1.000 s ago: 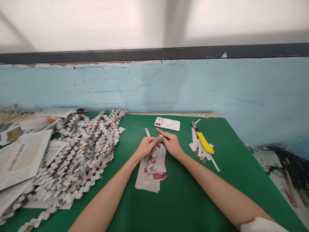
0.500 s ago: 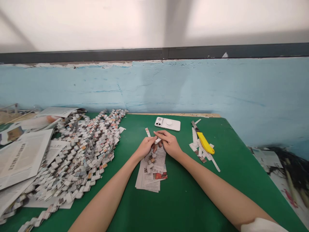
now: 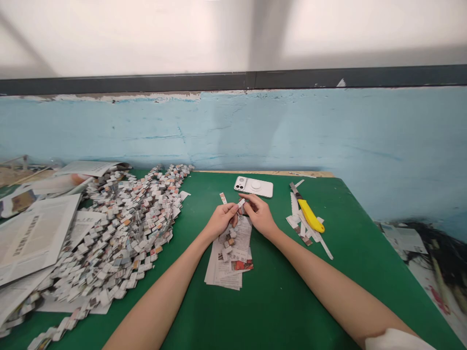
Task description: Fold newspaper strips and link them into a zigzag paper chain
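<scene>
Between my two hands is a small folded paper strip [image 3: 241, 204], pale and narrow. My left hand [image 3: 222, 219] pinches it between thumb and fingers. From the other side, my right hand [image 3: 258, 213] grips its end, index finger stretched over the top. Below the hands hangs or lies a short zigzag chain of folded paper [image 3: 229, 242], over a stack of cut newspaper pieces [image 3: 223, 274]. A loose paper strip [image 3: 223, 197] shows just beyond my left fingers. Some fingertips are hidden behind the hands.
A large heap of folded-paper chain [image 3: 127, 233] covers the left of the green table [image 3: 277, 311], beside newspaper sheets [image 3: 36, 238]. A white phone [image 3: 262, 188] lies behind my hands. At right, a yellow utility knife [image 3: 309, 214] rests on paper scraps [image 3: 299, 228].
The folded strip has turned more upright between my fingers. My right hand has shifted slightly right and its index finger has lifted off the left fingers.
</scene>
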Demonstrator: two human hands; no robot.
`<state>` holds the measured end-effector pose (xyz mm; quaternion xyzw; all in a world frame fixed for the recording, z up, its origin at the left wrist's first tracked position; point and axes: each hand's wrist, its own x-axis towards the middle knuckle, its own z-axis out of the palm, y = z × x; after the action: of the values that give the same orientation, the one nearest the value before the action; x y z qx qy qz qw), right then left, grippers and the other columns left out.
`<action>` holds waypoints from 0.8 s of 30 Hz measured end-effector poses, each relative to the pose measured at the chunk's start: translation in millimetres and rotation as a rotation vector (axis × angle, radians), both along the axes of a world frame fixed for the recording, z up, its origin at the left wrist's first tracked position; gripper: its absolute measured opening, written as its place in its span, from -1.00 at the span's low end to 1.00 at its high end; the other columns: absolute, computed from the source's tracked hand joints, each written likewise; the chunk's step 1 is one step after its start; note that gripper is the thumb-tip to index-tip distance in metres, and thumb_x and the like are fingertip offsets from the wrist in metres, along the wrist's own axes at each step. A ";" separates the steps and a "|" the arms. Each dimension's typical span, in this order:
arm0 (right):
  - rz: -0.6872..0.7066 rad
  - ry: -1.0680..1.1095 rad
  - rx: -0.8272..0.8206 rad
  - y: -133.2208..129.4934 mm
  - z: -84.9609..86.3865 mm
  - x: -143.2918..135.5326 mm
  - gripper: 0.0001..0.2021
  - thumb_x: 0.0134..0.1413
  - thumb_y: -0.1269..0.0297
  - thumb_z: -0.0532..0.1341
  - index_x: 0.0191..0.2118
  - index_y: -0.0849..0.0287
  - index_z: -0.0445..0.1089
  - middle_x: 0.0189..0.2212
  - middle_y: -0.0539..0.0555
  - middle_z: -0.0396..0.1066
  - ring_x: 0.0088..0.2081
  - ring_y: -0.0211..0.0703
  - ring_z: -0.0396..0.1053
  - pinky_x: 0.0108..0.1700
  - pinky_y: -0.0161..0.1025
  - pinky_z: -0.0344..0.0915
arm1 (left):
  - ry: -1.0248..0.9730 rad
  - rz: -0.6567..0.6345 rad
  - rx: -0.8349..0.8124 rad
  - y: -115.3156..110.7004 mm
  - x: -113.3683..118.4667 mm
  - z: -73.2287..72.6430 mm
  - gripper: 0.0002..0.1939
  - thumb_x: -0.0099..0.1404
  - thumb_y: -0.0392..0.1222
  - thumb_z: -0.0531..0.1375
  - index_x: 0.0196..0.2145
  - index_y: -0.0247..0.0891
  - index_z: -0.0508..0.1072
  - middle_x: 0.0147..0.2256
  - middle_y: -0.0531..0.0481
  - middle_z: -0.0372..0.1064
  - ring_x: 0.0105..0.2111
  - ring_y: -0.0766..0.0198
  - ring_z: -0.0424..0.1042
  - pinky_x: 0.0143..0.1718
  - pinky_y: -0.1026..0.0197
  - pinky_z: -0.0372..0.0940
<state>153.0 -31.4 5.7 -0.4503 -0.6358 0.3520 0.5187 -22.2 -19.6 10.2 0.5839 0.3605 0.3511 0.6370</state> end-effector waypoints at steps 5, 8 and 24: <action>0.086 0.134 -0.136 -1.4 6.2 0.9 -0.65 0.34 0.04 0.11 -0.19 0.20 0.51 -0.50 0.03 0.39 -0.49 -0.21 0.26 -0.40 -0.27 0.23 | 0.031 0.002 0.008 -0.9 0.7 3.7 -0.55 0.41 0.18 0.11 -0.37 -0.28 0.42 -0.69 0.09 0.31 -0.66 0.38 0.17 -0.49 0.30 0.06; 0.044 0.128 -0.182 -0.1 5.7 -0.2 -0.61 0.27 -0.05 0.18 -0.35 0.20 0.47 -0.55 0.00 0.35 -0.50 -0.22 0.24 -0.42 -0.29 0.19 | 0.078 -0.012 0.035 -2.4 1.1 5.5 -0.56 0.43 0.16 0.10 -0.36 -0.28 0.43 -0.69 0.09 0.30 -0.66 0.38 0.17 -0.50 0.30 0.06; -0.006 0.219 -0.218 2.8 10.9 0.6 -0.51 0.12 -0.17 0.27 -0.53 0.19 0.38 -0.65 -0.04 0.22 -0.59 -0.30 0.07 -0.53 -0.28 0.05 | 0.072 0.106 0.016 -0.5 2.8 2.9 -0.56 0.37 0.18 0.16 -0.37 -0.29 0.47 -0.70 0.10 0.28 -0.65 0.38 0.18 -0.50 0.30 0.10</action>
<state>153.7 -28.6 16.6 -0.4648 -0.5321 0.4642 0.5341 -19.4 -20.1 13.1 0.5814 0.4107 0.3660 0.5994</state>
